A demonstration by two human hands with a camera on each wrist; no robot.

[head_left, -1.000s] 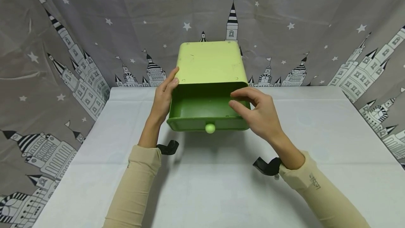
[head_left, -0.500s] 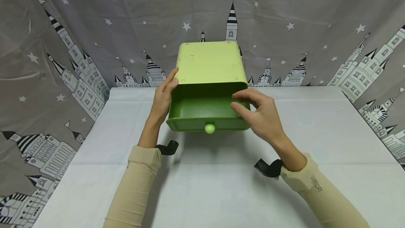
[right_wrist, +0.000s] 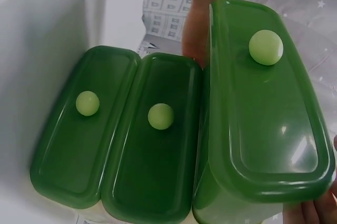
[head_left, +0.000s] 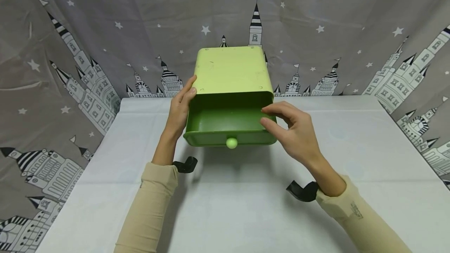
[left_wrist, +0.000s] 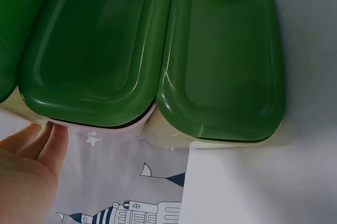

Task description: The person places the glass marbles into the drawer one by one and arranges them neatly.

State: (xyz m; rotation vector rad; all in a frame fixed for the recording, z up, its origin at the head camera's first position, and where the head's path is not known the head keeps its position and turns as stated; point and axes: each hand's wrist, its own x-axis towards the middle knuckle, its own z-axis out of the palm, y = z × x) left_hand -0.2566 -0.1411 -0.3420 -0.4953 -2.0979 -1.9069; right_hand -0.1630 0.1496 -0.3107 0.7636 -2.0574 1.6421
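Note:
A small chest of drawers (head_left: 232, 69) with a pale yellow-green top stands on the table. Its top drawer (head_left: 229, 139), dark green with a round light green knob (head_left: 231, 143), is pulled out. My left hand (head_left: 178, 112) rests with extended fingers against the chest's left side. At the drawer's right side, my right hand (head_left: 293, 126) has bent fingers, with thumb and forefinger apart and nothing between them. Whether it touches the drawer, I cannot tell. The right wrist view shows two closed drawers, the middle drawer (right_wrist: 152, 166) and the bottom drawer (right_wrist: 79, 145), below the pulled-out one.
A white cloth covers the table (head_left: 232, 214). Behind and beside it hangs a grey curtain (head_left: 140, 11) printed with castles and stars. Black straps, such as the right strap (head_left: 303, 191), sit at both wrists.
My right hand has drifted slightly right and nearer to me, its fingertips now closer to the drawer's right edge. The left hand, chest and pulled-out drawer keep their places.

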